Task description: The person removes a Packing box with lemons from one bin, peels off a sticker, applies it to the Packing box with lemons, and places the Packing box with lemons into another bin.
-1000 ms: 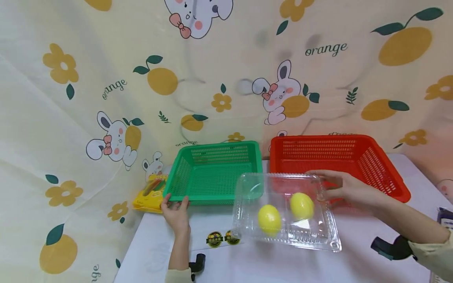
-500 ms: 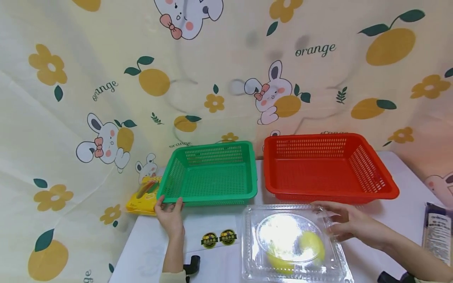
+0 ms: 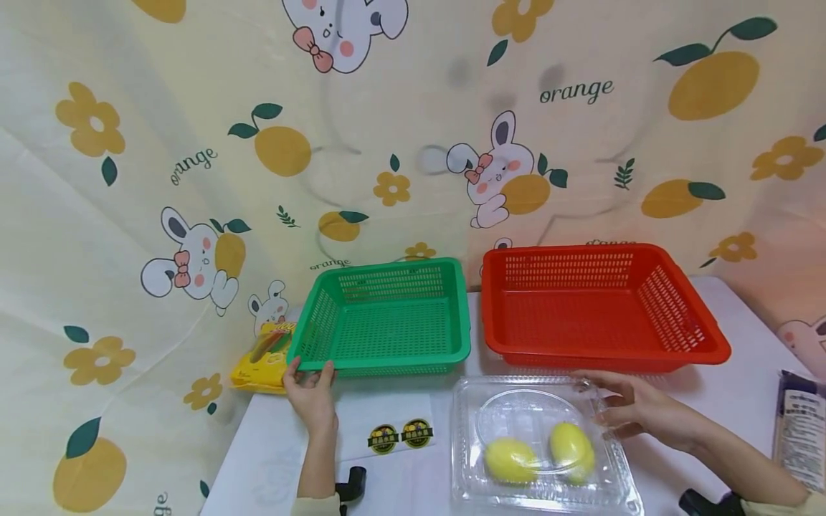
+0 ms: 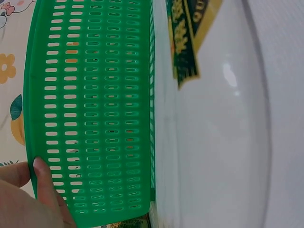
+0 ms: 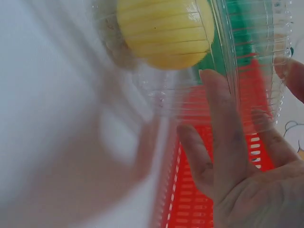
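The right hand (image 3: 622, 407) gripped the right edge of the clear plastic clamshell (image 3: 470, 430) near its back corner; the left hand (image 3: 314, 401) pinched the near-left rim of the green basket (image 3: 393, 326). Inside the clamshell lay two lemons, one on the left (image 3: 510, 461) and one just beside it on the right (image 3: 571, 451). The box was in front of the red basket (image 3: 568, 322), over the white table (image 3: 271, 451); whether its base touched down, I could not tell. Good handling probably called for keeping it level, since the fruit could roll, and a light hold, since thin walls might buckle. Beyond the box's left side sat two round stickers (image 3: 400, 436).

One second earlier, the clamshell had overlapped both baskets' near sides; now it appeared lower and nearer. The half-second-old glare over the lemons had gone, while the left hand kept its place.
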The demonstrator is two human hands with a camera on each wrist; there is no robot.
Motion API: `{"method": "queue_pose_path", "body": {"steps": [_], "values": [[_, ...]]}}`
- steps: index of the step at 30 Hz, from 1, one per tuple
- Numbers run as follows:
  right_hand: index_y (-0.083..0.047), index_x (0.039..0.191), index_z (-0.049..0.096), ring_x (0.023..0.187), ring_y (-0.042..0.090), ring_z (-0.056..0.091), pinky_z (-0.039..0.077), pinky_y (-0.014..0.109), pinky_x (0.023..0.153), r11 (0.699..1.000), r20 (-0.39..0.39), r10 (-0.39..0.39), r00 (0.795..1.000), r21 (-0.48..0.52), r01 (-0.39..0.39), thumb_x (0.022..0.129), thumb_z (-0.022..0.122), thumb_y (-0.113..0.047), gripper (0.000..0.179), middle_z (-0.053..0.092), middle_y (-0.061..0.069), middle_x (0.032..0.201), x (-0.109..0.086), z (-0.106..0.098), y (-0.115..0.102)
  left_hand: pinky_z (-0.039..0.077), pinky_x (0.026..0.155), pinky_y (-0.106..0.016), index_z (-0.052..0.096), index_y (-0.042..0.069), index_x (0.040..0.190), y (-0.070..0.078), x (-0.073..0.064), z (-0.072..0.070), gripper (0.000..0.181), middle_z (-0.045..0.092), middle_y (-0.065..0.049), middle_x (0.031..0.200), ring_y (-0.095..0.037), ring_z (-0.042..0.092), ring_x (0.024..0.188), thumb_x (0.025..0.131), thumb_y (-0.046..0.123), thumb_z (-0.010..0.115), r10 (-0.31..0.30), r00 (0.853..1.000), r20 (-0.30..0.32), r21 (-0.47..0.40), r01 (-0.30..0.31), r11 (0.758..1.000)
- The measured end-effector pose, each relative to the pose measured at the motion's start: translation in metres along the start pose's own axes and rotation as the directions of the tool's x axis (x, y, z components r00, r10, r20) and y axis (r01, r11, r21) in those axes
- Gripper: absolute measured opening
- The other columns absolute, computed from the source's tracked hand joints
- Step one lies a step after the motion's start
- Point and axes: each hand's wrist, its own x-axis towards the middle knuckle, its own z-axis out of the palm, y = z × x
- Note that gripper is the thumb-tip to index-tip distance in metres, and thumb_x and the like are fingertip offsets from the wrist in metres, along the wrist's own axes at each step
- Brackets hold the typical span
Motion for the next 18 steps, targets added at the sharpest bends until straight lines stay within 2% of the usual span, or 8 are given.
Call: {"method": "queue_pose_path", "body": {"steps": [7,13,18], "values": [[-0.044,0.147,0.046,0.118,0.019,0.054,0.056,0.054,0.086,1.0,0.029,0.018,0.999,0.008,-0.019,0.095,0.06,-0.016,0.06,0.046,0.009,0.146,0.0018,-0.0035,0.0037,0.059,0.073,-0.021,0.033,-0.005,0.143,0.0012,-0.0026,0.0004,0.065,0.029,-0.017,0.123,-0.01,0.056,0.077,0.087,-0.015,0.065,-0.002,1.0,-0.003,-0.001,0.002,1.0],[-0.043,0.15,0.042,0.123,0.026,0.052,0.057,0.053,0.086,0.999,0.04,0.018,0.999,-0.027,-0.017,0.096,0.059,-0.018,0.061,0.036,0.026,0.152,0.0022,-0.004,0.0042,0.059,0.073,-0.021,0.034,-0.005,0.142,0.0001,-0.0019,-0.0001,0.065,0.029,-0.018,0.122,-0.01,0.056,0.077,0.087,-0.016,0.065,0.006,1.0,0.001,-0.005,-0.006,1.0],[-0.047,0.148,0.041,0.123,0.027,0.053,0.058,0.051,0.085,0.998,0.031,0.011,0.999,-0.065,-0.008,0.096,0.059,-0.02,0.061,0.032,0.032,0.151,0.0014,-0.0038,0.0024,0.058,0.074,-0.021,0.033,-0.005,0.143,-0.0009,-0.0007,-0.0003,0.065,0.028,-0.016,0.12,-0.01,0.056,0.075,0.087,-0.016,0.065,0.019,1.0,0.009,0.015,-0.019,1.0]]}}
